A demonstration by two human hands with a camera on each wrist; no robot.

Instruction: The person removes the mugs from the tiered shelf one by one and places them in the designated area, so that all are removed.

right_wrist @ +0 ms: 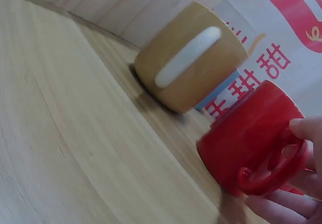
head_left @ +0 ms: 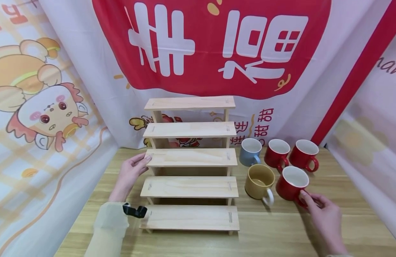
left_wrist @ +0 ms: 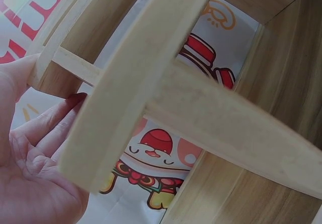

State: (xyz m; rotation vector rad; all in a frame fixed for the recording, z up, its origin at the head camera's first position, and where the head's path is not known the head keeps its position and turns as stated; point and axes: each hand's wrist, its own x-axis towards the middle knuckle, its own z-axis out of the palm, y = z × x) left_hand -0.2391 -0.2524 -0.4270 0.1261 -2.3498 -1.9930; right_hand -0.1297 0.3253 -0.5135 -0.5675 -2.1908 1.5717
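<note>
A light wooden rack with several stepped shelves [head_left: 189, 157] stands in the middle of the table. My left hand [head_left: 132, 173] pinches the left end of its middle shelf; in the left wrist view the thumb lies over the board edge [left_wrist: 53, 75] and the fingers are below. At the right, my right hand [head_left: 326, 212] grips the handle of the nearest red mug [head_left: 289, 185], thumb on top of the handle [right_wrist: 274, 168]. That mug is white inside and tilts slightly in the head view. Beside it stands a mustard mug [head_left: 259, 184] with a white handle.
Behind these mugs stand a light blue mug [head_left: 249, 151] and two more red mugs, one in the middle [head_left: 275, 157] and one at the right [head_left: 302, 157]. Printed cloth [head_left: 201, 46] hangs behind and on both sides of the wooden table [head_left: 265, 235].
</note>
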